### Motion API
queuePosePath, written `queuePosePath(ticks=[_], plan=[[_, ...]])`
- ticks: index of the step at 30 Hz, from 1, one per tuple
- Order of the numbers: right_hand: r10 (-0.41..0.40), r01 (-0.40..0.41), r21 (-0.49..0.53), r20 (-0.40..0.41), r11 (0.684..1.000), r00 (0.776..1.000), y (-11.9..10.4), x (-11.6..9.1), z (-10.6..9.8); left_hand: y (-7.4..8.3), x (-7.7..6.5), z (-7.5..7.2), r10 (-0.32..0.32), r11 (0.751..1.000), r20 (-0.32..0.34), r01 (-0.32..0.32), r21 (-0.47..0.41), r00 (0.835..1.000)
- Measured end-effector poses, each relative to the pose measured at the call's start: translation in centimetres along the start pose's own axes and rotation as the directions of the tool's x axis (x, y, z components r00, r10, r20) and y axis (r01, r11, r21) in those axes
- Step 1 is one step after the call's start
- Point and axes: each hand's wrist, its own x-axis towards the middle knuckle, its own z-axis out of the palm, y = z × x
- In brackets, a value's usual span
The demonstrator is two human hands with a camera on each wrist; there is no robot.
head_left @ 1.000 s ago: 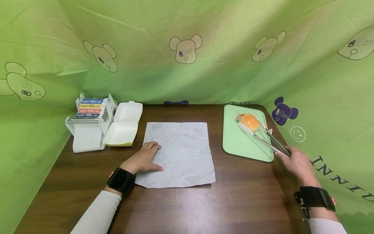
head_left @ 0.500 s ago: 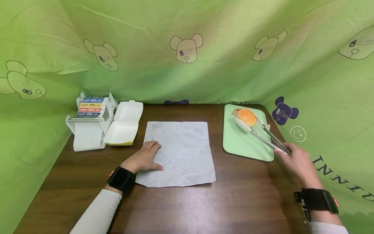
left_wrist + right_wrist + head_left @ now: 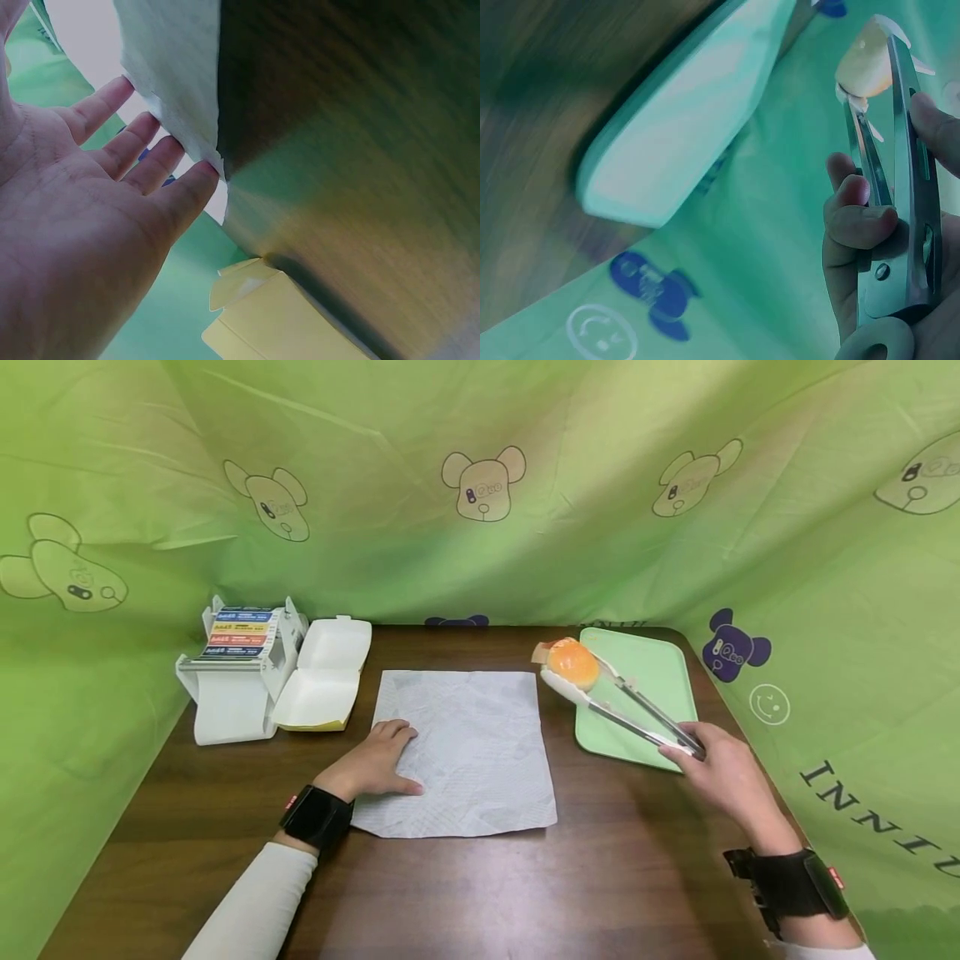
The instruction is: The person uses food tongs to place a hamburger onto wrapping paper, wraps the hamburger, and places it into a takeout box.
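My right hand (image 3: 723, 772) grips a pair of metal tongs (image 3: 637, 731) with white tips. A burger (image 3: 573, 663) with a glossy orange-brown bun is pinched between those tips, over the left edge of the green tray (image 3: 600, 739). In the right wrist view the tongs (image 3: 907, 187) point up and away, the bun (image 3: 864, 64) at their end. My left hand (image 3: 378, 760) rests with spread, fairly straight fingers on the left side of a sheet of wrapping paper (image 3: 480, 752). In the left wrist view the fingertips (image 3: 201, 176) lie against the paper's edge.
At the back left stands a white dispenser (image 3: 232, 668) with colourful labels and a hanging white strip. Beside it an opened takeaway box (image 3: 322, 672), white inside and yellow outside, lies on the brown table (image 3: 480, 902). A green printed curtain (image 3: 480, 568) encloses the back and sides.
My right hand has moved left, carrying the burger in the tongs from above the tray's middle to its left edge. My left hand stays put on the paper.
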Motion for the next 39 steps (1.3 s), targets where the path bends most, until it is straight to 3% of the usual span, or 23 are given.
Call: queuePosePath(ticks=[22, 39], plan=[[-0.196, 0.189, 0.075, 0.086, 0.979, 0.977, -6.2, -0.2, 5.1, -0.1, 0.3, 0.3, -0.017, 1.000, 0.007, 0.017, 0.006, 1.000], [-0.210, 0.204, 0.056, 0.150, 0.977, 0.966, -8.3, -0.2, 6.9, -0.1, 0.2, 0.4, -0.042, 0.999, 0.015, 0.042, -0.001, 0.999]])
